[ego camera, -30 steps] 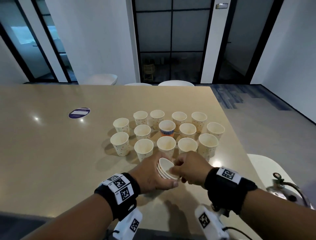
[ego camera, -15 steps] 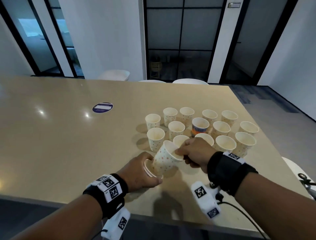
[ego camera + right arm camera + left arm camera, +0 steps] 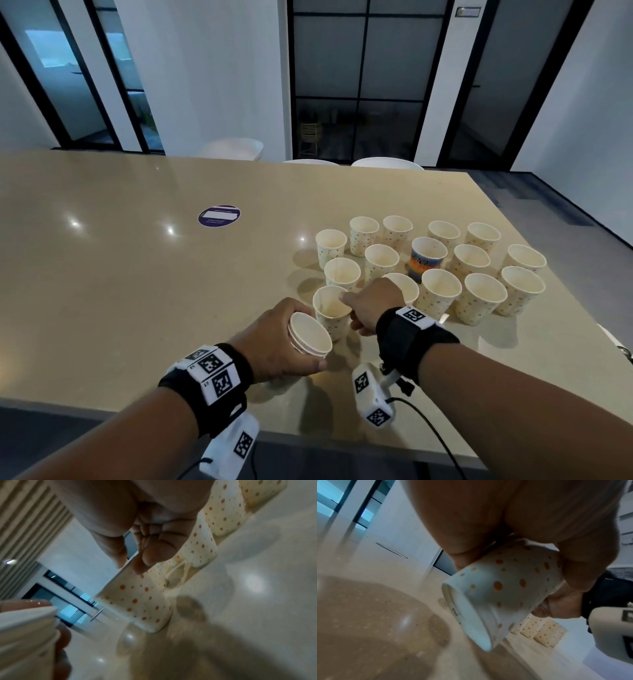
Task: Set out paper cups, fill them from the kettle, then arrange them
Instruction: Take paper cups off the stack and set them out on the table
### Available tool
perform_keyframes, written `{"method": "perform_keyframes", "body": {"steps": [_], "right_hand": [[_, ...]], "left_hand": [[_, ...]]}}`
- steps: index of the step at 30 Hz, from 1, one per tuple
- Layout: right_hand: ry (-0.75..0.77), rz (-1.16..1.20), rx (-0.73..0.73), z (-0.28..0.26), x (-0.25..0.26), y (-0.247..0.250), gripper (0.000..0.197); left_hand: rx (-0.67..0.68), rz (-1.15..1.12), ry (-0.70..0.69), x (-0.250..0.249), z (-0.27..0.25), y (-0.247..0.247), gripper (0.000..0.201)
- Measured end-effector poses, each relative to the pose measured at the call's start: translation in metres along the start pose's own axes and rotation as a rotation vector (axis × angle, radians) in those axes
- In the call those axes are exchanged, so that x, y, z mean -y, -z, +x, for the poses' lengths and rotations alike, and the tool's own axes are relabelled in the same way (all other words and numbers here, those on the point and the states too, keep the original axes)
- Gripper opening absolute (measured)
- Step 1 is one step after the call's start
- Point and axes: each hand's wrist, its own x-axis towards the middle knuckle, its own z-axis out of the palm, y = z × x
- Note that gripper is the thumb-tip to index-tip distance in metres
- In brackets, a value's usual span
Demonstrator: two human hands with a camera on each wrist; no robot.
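Observation:
My left hand [image 3: 281, 339] grips a small stack of nested dotted paper cups [image 3: 310, 337], tilted with the mouths toward me; the left wrist view shows the stack's dotted wall [image 3: 496, 591] in my curled fingers. My right hand [image 3: 370, 305] pinches the rim of a single dotted cup [image 3: 330, 311] standing upright on the beige table [image 3: 137, 291], at the near left of the cup group. The right wrist view shows thumb and finger on that cup's rim [image 3: 137, 597]. Several empty dotted cups [image 3: 442, 291] stand in rows behind it. No kettle is in view.
One cup with a blue and orange print [image 3: 426, 257] stands among the dotted ones. A round purple sticker [image 3: 219, 216] lies on the table to the far left. White chairs [image 3: 236, 149] line the far edge. The table's right edge runs close to the cups.
My right hand pulled one cup off the stack and brought it down upright onto the table left of the group. My head turned left, so the cups sit further right in view.

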Motion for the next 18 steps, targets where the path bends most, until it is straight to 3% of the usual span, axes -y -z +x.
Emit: {"method": "perform_keyframes", "body": {"steps": [3, 5, 8, 10, 18], "right_hand": [[0.162, -0.298, -0.074, -0.014, 0.002, 0.014, 0.043], [0.245, -0.310, -0.060, -0.035, -0.001, 0.020, 0.034], [0.172, -0.125, 0.242, -0.068, -0.008, 0.018, 0.024], [0.101, -0.059, 0.317, -0.076, -0.014, 0.017, 0.015], [0.103, -0.146, 0.150, -0.085, -0.023, 0.032, 0.024]], "left_hand": [[0.025, -0.003, -0.020, 0.000, 0.000, -0.002, 0.074], [0.030, -0.011, -0.044, -0.003, -0.001, -0.007, 0.072], [0.045, -0.049, -0.092, -0.010, 0.000, -0.018, 0.070], [0.070, -0.042, -0.125, -0.015, 0.003, -0.025, 0.071], [0.106, -0.101, -0.146, -0.028, 0.009, -0.047, 0.070]]}}
